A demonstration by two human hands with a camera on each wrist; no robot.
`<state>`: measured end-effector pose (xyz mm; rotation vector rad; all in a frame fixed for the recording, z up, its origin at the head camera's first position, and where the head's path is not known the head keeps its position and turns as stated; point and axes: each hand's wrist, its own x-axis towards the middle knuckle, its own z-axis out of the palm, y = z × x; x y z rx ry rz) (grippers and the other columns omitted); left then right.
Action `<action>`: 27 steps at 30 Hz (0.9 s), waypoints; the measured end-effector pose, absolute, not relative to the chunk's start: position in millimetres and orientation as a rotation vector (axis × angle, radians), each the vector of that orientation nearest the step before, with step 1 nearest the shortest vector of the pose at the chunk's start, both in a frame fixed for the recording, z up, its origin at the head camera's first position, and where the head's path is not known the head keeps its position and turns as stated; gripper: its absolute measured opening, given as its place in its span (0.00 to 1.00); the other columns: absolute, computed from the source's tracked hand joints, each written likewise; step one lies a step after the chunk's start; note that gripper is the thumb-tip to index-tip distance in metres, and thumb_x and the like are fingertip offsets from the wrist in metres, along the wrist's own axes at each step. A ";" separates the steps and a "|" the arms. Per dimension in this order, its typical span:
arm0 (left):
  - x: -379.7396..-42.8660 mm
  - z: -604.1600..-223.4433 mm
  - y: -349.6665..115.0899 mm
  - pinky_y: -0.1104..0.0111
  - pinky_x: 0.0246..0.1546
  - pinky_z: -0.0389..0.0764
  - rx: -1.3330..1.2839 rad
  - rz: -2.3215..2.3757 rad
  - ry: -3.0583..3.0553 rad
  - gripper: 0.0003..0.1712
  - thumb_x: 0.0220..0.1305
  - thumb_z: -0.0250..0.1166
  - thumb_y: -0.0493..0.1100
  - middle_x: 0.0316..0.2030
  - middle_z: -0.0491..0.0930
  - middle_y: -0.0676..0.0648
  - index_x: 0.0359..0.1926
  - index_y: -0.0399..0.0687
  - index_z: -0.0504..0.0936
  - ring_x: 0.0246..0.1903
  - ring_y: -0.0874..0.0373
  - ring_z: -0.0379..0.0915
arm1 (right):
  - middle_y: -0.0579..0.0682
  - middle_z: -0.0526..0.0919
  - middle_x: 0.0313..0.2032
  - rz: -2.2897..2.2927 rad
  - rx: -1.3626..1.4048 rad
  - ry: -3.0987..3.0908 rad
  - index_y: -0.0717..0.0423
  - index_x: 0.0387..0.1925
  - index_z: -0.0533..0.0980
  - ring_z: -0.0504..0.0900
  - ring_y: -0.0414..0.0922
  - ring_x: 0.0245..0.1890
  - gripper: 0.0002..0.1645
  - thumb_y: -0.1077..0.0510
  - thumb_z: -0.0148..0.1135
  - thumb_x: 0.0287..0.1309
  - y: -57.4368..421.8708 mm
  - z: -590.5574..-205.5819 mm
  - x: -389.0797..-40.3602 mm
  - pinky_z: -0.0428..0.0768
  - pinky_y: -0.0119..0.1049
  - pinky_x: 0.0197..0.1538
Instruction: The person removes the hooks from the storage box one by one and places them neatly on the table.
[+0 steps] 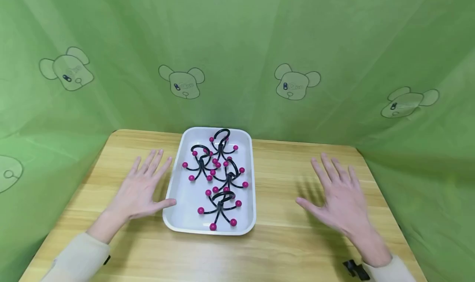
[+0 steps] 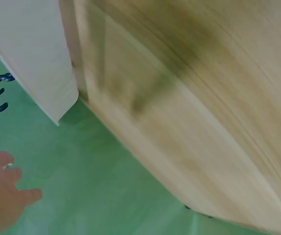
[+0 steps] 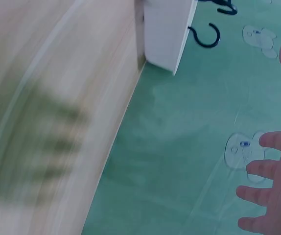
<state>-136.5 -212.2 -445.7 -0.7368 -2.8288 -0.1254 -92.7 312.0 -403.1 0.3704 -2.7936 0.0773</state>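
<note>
Several black hooks with splayed legs tipped by magenta balls lie in a white tray [image 1: 182, 216]. The nearest hook [image 1: 220, 207] is toward the tray's front; another hook [image 1: 201, 163] lies at the left, one [image 1: 230, 176] at the right and one [image 1: 221, 146] at the back. My left hand [image 1: 139, 191] is spread with straight fingers just left of the tray, its thumb over the rim; touching or apart I cannot tell. Well right of the tray, my right hand [image 1: 339, 199] is also spread, holding nothing. Black hook ends [image 3: 206, 39] rise above the tray wall in the right wrist view.
The tray stands on a light wooden table [image 1: 285, 240], near its back edge. A green curtain [image 1: 237, 34] with bear-head drawings hangs behind the table and along both sides. Shadows of the hands fall on the wood.
</note>
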 end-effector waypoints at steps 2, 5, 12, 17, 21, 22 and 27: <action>-137.4 -449.7 -211.1 0.34 0.82 0.51 -0.745 -0.137 -2.841 0.68 0.54 0.66 0.78 0.84 0.49 0.34 0.85 0.47 0.52 0.83 0.34 0.46 | 0.58 0.57 0.83 0.082 0.399 -2.773 0.43 0.85 0.51 0.61 0.67 0.79 0.68 0.19 0.64 0.52 304.0 -402.4 -95.7 0.54 0.72 0.80; -137.5 -456.3 -209.9 0.35 0.82 0.51 -0.762 -0.146 -2.848 0.68 0.56 0.65 0.79 0.84 0.48 0.35 0.85 0.48 0.52 0.84 0.35 0.46 | 0.61 0.64 0.80 0.100 0.457 -2.734 0.45 0.84 0.56 0.64 0.67 0.77 0.66 0.18 0.62 0.52 292.1 -403.1 -100.2 0.58 0.71 0.79; -135.1 -469.6 -208.2 0.34 0.80 0.57 -0.811 -0.147 -2.822 0.66 0.54 0.67 0.77 0.84 0.50 0.35 0.84 0.47 0.55 0.83 0.34 0.49 | 0.61 0.73 0.74 0.090 0.589 -2.657 0.51 0.79 0.65 0.73 0.65 0.72 0.62 0.12 0.45 0.59 265.5 -407.0 -110.8 0.66 0.67 0.77; -132.5 -475.9 -208.9 0.35 0.80 0.58 -0.827 -0.142 -2.814 0.66 0.54 0.68 0.76 0.84 0.51 0.34 0.83 0.46 0.57 0.83 0.34 0.49 | 0.60 0.77 0.72 0.126 0.670 -2.625 0.52 0.76 0.68 0.76 0.63 0.70 0.61 0.12 0.38 0.63 248.2 -408.7 -118.2 0.68 0.65 0.76; -129.9 -480.4 -208.0 0.36 0.80 0.58 -0.850 -0.138 -2.820 0.66 0.54 0.67 0.77 0.83 0.52 0.34 0.83 0.45 0.57 0.82 0.35 0.50 | 0.58 0.79 0.70 0.143 0.715 -2.626 0.51 0.75 0.69 0.77 0.61 0.69 0.58 0.14 0.40 0.65 237.2 -410.5 -125.1 0.69 0.63 0.77; -129.2 -481.5 -207.4 0.36 0.80 0.59 -0.859 -0.142 -2.820 0.66 0.54 0.67 0.77 0.83 0.52 0.34 0.83 0.45 0.57 0.82 0.34 0.50 | 0.58 0.79 0.70 0.147 0.723 -2.624 0.51 0.75 0.70 0.78 0.61 0.69 0.57 0.14 0.39 0.66 234.7 -411.3 -126.8 0.70 0.62 0.76; -127.4 -487.5 -205.9 0.36 0.79 0.60 -0.898 -0.135 -2.801 0.67 0.53 0.66 0.79 0.82 0.55 0.34 0.83 0.45 0.58 0.82 0.34 0.52 | 0.56 0.82 0.67 0.143 0.772 -2.608 0.51 0.72 0.73 0.80 0.58 0.66 0.52 0.18 0.44 0.67 221.2 -413.6 -136.2 0.73 0.59 0.74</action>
